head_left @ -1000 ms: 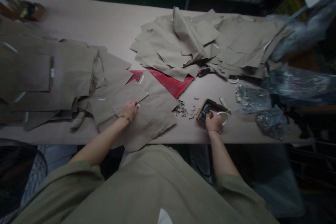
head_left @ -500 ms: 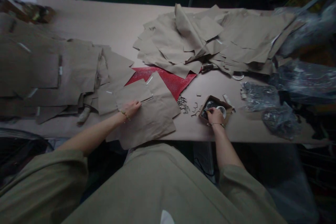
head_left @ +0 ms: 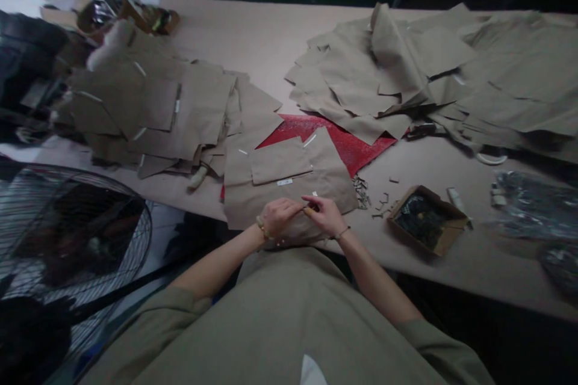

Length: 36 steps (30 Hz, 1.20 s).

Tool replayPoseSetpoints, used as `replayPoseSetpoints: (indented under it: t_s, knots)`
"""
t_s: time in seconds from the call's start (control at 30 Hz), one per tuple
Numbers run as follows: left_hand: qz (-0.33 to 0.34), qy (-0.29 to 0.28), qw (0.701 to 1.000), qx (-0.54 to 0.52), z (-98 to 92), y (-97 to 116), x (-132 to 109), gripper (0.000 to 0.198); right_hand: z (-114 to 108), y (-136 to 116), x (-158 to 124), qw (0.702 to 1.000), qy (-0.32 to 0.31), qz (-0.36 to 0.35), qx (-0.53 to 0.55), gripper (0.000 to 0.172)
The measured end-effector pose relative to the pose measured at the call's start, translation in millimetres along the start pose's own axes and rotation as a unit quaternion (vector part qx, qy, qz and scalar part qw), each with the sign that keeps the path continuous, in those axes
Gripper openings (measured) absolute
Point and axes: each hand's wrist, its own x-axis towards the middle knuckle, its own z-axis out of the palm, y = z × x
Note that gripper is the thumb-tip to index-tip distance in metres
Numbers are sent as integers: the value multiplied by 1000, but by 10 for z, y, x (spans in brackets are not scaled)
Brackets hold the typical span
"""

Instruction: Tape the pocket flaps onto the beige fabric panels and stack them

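Across from the open brown cardboard box (head_left: 447, 239), the right hand (head_left: 321, 214) has moved to the left hand (head_left: 283, 215), over the tan cloth panel (head_left: 246, 195) at the bench's (head_left: 235, 27) near edge. Right fingers pinch a small dark piece (head_left: 311, 207); left fingers curl against it, grip unclear. White label (head_left: 280, 183) on the panel: illegible.

The right hand (head_left: 326, 218) has left the box (head_left: 451, 233), now at its 3 o'clock, and joined the left hand (head_left: 280, 218) over the fabric (head_left: 241, 192).
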Motion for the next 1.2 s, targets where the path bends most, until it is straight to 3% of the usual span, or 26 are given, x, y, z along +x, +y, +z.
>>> replayPoseSetpoints:
  t_s: [0.2,0.3,0.37,0.53,1.07,1.2]
  knots:
    - [-148,83,984,-47,-58,-309,58,26,98,-79,600,998,-49,-32,-12,49]
    - [-234,123,964,-37,4,-507,201,22,90,-112,899,990,-24,-34,-133,44]
    - [-258,123,958,-25,83,-611,295,20,100,-106,1064,970,-23,-24,-240,35]
    - [-269,109,957,-18,261,-745,411,17,140,-22,1263,932,-82,-26,-353,29]
    - [-289,89,953,33,282,-732,434,27,134,-29,1365,922,-101,-1,-375,28]
    - [-292,97,951,17,281,-732,429,22,79,-43,1419,921,-124,-9,-368,26]
